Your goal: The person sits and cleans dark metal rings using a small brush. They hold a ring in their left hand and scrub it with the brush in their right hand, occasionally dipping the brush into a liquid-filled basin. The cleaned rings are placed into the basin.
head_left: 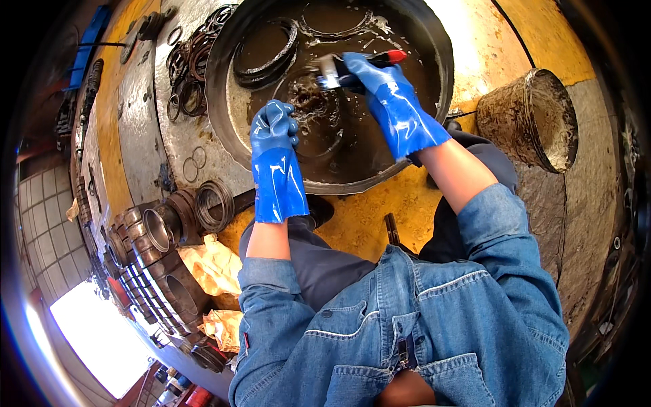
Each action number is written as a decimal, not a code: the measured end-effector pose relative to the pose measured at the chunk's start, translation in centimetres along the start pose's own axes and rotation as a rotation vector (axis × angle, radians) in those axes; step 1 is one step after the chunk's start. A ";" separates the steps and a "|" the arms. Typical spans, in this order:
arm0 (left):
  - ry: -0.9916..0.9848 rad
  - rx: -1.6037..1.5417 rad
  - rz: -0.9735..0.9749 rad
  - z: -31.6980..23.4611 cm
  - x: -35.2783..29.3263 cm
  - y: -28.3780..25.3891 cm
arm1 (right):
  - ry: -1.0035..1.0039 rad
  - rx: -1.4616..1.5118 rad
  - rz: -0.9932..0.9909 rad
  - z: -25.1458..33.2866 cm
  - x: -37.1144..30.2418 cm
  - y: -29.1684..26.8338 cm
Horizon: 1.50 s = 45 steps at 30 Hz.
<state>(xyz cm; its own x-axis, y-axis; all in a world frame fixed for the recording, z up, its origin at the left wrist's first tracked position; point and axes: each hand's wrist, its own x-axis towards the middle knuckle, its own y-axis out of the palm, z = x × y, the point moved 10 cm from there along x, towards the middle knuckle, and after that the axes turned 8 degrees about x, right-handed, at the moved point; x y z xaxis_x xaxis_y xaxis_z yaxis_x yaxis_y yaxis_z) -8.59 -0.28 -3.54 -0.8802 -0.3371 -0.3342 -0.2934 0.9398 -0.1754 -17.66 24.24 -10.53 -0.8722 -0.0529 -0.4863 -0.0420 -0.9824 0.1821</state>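
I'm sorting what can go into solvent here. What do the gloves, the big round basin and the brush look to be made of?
Gloves, seen on the left hand and right hand: glossy blue, likely rubber or PVC coated, given the wet sheen. Basin: dark, thin-rimmed, probably steel, filmed with grime. Brush: red handle, plastic or painted wood, with a shiny metal-looking band; its bristles are too blurred to tell.

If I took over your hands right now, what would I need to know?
Left hand, blue glove, holds a dirty metal part in the murky liquid of the big round pan.
Right hand, blue glove, grips a brush with a red handle, bristles on that part.
Rings lie soaking in the pan; more rings sit piled left of it.
Done: part is wet and being scrubbed.
Left: it looks grimy; soaking rings unscrubbed.
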 end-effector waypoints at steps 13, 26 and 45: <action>0.092 0.103 -0.082 -1.6 0.1 -0.5 | 0.135 -0.068 0.383 0.4 -9.1 5.2; -0.031 0.288 0.135 -0.6 0.3 1.3 | -0.579 -1.285 0.233 1.8 -6.4 6.8; 0.108 0.217 0.089 -1.8 0.7 0.5 | -0.167 -1.012 0.194 -0.5 -3.4 4.9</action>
<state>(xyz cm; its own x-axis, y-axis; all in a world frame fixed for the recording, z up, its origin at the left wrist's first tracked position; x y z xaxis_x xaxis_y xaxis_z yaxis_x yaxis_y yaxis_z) -10.08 0.08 -2.20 -0.9372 -0.2345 -0.2581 -0.1361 0.9275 -0.3482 -14.61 19.54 -8.41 -0.8798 -0.2756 -0.3872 0.4667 -0.6549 -0.5943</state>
